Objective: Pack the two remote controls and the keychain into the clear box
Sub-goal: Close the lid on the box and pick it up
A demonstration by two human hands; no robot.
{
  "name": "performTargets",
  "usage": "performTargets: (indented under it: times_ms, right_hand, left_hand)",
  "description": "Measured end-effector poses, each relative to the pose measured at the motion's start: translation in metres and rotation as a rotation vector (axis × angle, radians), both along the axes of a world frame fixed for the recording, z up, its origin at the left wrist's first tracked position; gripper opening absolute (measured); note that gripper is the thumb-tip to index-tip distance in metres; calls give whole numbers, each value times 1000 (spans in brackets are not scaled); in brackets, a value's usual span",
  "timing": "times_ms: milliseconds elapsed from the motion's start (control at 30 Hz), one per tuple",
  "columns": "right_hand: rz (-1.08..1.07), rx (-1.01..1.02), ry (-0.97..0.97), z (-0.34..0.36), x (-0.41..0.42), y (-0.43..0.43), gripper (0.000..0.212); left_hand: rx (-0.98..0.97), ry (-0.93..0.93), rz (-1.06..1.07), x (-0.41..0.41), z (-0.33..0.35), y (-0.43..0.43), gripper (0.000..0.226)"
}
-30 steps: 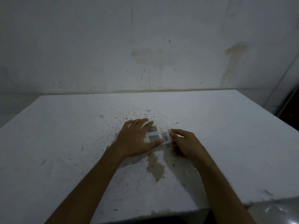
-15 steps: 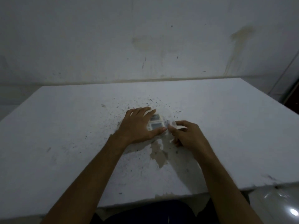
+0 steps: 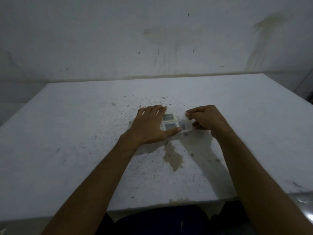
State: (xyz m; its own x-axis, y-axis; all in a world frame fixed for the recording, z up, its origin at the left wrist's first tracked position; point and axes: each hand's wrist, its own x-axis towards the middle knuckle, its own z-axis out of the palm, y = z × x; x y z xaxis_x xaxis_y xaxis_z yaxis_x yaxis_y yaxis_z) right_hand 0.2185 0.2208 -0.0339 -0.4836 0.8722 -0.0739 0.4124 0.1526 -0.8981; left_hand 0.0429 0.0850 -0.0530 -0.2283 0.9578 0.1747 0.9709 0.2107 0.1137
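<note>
A small clear box (image 3: 183,127) sits on the white table (image 3: 67,150) between my hands. Two white remote controls lie side by side in it: the far remote (image 3: 168,117) and the near remote (image 3: 170,126), each with a grey display. My left hand (image 3: 152,126) lies flat over the box's left part, thumb along its near edge. My right hand (image 3: 205,118) holds the box's right end, fingers curled on its rim. The keychain is not visible.
The table top is speckled with dark flecks and has a brown stain (image 3: 173,156) just in front of the box. A stained white wall (image 3: 152,39) rises behind the table. The table's near edge (image 3: 152,206) is close to my body.
The view has tilted down and the table sits higher in frame. My right hand has shifted a little right and opened wider around the box's end. My left hand stays on the box.
</note>
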Motion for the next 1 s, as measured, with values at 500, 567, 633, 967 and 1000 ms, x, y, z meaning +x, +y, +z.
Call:
performTargets:
  times_ms: [500, 567, 633, 967, 1000]
  right_hand:
    - [-83, 90, -52, -17, -41, 16, 26]
    - [-92, 174, -109, -23, -44, 9, 26]
    - [-146, 233, -119, -24, -40, -5, 29]
    - [-186, 257, -27, -29, -36, -11, 23]
    - [-182, 262, -26, -30, -36, -9, 22]
  left_hand:
    - [-13, 8, -50, -4, 10, 9, 104]
    - [-71, -50, -41, -6, 14, 11, 104]
    - [-72, -119, -33, -6, 13, 6, 100]
    - [335, -132, 132, 5, -12, -18, 98]
    - [267, -227, 182, 5, -12, -18, 100]
